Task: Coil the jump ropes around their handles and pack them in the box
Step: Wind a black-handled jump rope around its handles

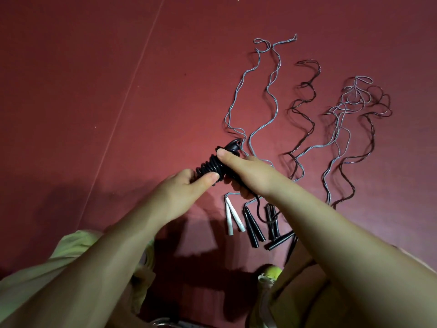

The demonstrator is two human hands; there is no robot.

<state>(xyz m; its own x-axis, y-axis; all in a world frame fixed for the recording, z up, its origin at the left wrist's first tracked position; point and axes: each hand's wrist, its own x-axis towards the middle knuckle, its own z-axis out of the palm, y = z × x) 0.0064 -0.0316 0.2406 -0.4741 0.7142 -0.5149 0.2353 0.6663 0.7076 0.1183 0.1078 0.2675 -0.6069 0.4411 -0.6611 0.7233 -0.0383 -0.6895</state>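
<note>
A black jump rope (214, 165) is wound in tight coils around its black handles, held above the red floor at the middle of the view. My left hand (186, 185) grips the lower end of the bundle between thumb and fingers. My right hand (243, 171) holds the upper part, its thumb lying on the coils, and a black strand hangs down from under it. On the floor lie loose ropes: a grey rope (257, 95) with white handles (233, 217), a dark rope (305, 107) with black handles (254, 229), and a tangled pair (354, 100). No box is in view.
Another black handle (280, 240) and a short black rope bundle (272, 221) lie by my right forearm. The red floor (94, 79) has a thin pale seam running diagonally at the left. My knees in pale green cloth (71, 254) fill the bottom edge.
</note>
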